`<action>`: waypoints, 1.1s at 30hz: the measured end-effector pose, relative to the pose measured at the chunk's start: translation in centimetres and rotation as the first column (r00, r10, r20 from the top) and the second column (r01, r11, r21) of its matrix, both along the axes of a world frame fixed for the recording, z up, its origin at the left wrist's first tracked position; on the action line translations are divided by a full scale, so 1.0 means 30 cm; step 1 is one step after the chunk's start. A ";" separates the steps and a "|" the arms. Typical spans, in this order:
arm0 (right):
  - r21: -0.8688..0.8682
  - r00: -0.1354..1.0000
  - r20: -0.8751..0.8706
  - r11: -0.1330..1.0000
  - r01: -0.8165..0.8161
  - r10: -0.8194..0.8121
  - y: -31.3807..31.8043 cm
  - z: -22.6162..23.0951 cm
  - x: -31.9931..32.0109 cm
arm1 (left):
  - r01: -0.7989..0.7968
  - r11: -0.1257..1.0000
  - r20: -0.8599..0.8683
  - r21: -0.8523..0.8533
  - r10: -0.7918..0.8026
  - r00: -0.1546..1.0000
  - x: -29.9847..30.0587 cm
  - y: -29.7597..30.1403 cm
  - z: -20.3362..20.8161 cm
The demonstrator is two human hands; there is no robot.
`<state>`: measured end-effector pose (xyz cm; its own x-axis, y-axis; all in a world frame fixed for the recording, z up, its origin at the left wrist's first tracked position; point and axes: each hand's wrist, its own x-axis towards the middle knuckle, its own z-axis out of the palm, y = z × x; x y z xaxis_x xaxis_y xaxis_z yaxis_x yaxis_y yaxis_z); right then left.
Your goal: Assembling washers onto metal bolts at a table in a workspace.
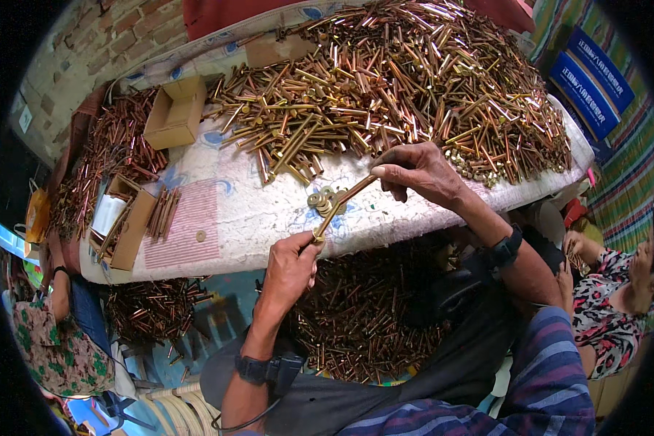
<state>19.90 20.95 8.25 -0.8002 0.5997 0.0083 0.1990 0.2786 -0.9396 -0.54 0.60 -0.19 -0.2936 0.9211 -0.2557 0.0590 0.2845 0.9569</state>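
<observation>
My left hand (287, 270) is closed around the lower end of a long brass-coloured bolt (347, 201), whose end shows at the thumb. My right hand (423, 174) pinches the upper end between thumb and fingers, so the bolt slants up to the right between both hands. Under it, on the white cloth, lies a small heap of flat washers (315, 200). Just beyond my right hand spreads a large pile of similar metal bolts (385, 94). Small nuts (472, 168) are gathered along the pile's near right edge.
An open cardboard box (189, 132) and a smaller carton (134, 236) holding bolts stand at the left, near another bolt pile (116, 145). More bolts (363, 327) lie below the table. Co-workers sit at left (65, 341) and right (607, 309). Blue boxes (585, 94) stand at far right.
</observation>
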 end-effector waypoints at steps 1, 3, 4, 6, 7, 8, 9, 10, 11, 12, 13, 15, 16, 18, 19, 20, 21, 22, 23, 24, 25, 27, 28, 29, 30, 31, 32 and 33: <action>0.025 0.999 0.040 0.999 -0.022 0.021 0.003 -0.001 0.000 | 0.017 0.999 -0.109 0.051 -0.012 0.994 -0.003 -0.006 -0.016; 0.020 0.996 0.084 0.999 -0.032 0.030 -0.020 0.012 -0.003 | 0.042 0.994 -0.217 0.100 -0.020 0.976 -0.010 -0.012 -0.050; 0.017 0.991 0.129 0.999 -0.039 0.037 -0.035 0.018 -0.006 | 0.083 0.982 -0.304 0.170 -0.028 0.952 -0.012 -0.012 -0.066; 0.081 0.977 0.209 0.995 -0.062 0.044 -0.055 -0.008 -0.019 | 0.131 0.964 -0.386 0.229 -0.034 0.922 -0.003 -0.013 -0.065; 0.133 0.972 0.235 0.990 -0.040 0.008 -0.069 -0.019 -0.013 | 0.077 0.986 -0.215 0.145 -0.045 0.976 0.025 -0.002 -0.024; 0.114 0.976 0.218 0.994 0.001 -0.026 -0.089 -0.042 -0.017 | 0.043 0.998 -0.038 0.047 -0.041 0.998 0.049 0.011 0.007; 0.143 0.976 0.219 0.989 -0.028 -0.004 -0.107 -0.046 -0.024 | 0.067 0.996 -0.029 0.055 -0.066 0.997 0.058 0.016 0.023; 0.179 0.970 0.242 0.981 -0.074 0.029 -0.119 -0.055 -0.038 | 0.057 0.997 -0.026 0.048 -0.056 0.998 0.053 0.012 0.033; 0.162 0.972 0.234 0.985 -0.063 0.023 -0.130 -0.078 -0.044 | 0.059 0.997 -0.017 0.049 -0.058 0.998 0.057 0.019 0.042; 0.152 0.967 0.254 0.986 -0.073 0.032 -0.149 -0.067 -0.056 | 0.030 0.999 -0.020 0.024 -0.030 0.999 0.059 0.018 0.048; 0.342 0.975 0.217 0.932 -0.122 0.048 -0.145 -0.096 -0.068 | 0.050 0.998 -0.014 0.029 -0.050 0.999 0.053 0.012 0.039; 0.452 0.988 0.142 0.885 -0.115 0.056 -0.152 -0.123 -0.064 | 0.013 0.999 -0.087 0.039 -0.009 0.996 0.052 0.008 0.024; 0.457 0.988 0.148 0.884 -0.102 0.038 -0.156 -0.128 -0.058 | 0.004 0.998 -0.076 0.061 0.001 0.997 0.065 0.009 0.036; 0.459 0.988 0.144 0.881 -0.117 0.056 -0.162 -0.126 -0.046 | 0.046 0.997 -0.078 0.066 -0.041 0.996 0.067 0.017 0.043; 0.462 0.988 0.146 0.880 -0.111 0.048 -0.160 -0.114 -0.035 | 0.071 0.995 -0.085 0.064 -0.066 0.994 0.067 0.017 0.043; 0.407 0.978 0.196 0.902 -0.147 0.070 -0.156 -0.100 -0.023 | 0.078 0.995 -0.085 0.068 -0.072 0.994 0.073 0.018 0.042; 0.351 0.965 0.244 0.918 -0.185 0.101 -0.154 -0.074 -0.020 | 0.065 0.995 -0.068 0.072 -0.060 0.996 0.075 0.015 0.042; 0.253 0.943 0.303 0.943 -0.217 0.136 -0.138 -0.042 -0.010 | 0.055 0.996 -0.049 0.074 -0.051 0.997 0.077 0.015 0.039; 0.151 0.918 0.356 0.958 -0.243 0.177 -0.111 -0.012 0.005 | 0.056 0.995 -0.050 0.077 -0.053 0.997 0.075 0.013 0.038; 0.039 0.945 0.281 0.982 -0.187 0.169 -0.069 -0.042 0.039 | 0.042 0.995 -0.047 0.088 -0.038 0.998 0.073 0.009 0.035; 0.080 0.943 0.319 0.989 -0.127 0.095 -0.014 -0.041 0.079 | 0.030 0.994 -0.041 0.102 -0.026 0.999 0.074 0.009 0.039; 0.189 0.946 0.309 0.981 0.040 -0.099 0.085 -0.025 0.181 | 0.023 0.996 -0.035 0.086 -0.020 0.999 0.072 0.003 0.038; 0.408 0.864 0.417 0.907 0.101 -0.283 0.122 -0.015 0.218 | 0.015 0.998 -0.028 0.065 -0.014 1.000 0.066 -0.004 0.033; 0.696 0.822 0.371 0.715 0.062 -0.431 0.169 -0.048 0.286 | 0.013 0.998 -0.032 0.065 -0.011 0.999 0.070 -0.003 0.039; 0.838 0.809 0.298 0.544 0.032 -0.507 0.228 -0.102 0.370 | 0.027 0.997 -0.021 0.074 -0.026 0.999 0.082 0.008 0.047; 0.834 0.682 0.414 0.551 -0.018 -0.604 0.224 -0.100 0.371 | 0.018 0.998 -0.016 0.067 -0.017 1.000 0.073 -0.002 0.040; 0.839 0.675 0.402 0.544 -0.001 -0.619 0.227 -0.110 0.391 | 0.024 0.998 -0.022 0.064 -0.023 0.999 0.067 -0.005 0.028; 0.873 0.667 0.382 0.486 -0.034 -0.640 0.234 -0.138 0.414 | 0.014 0.998 -0.028 0.060 -0.012 1.000 0.064 -0.004 0.022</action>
<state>32.32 27.96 4.10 -0.5601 0.7986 0.2203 0.8228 0.5672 0.0355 1.39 0.47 0.46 -0.2876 0.9385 -0.1912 0.0890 0.2250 0.9703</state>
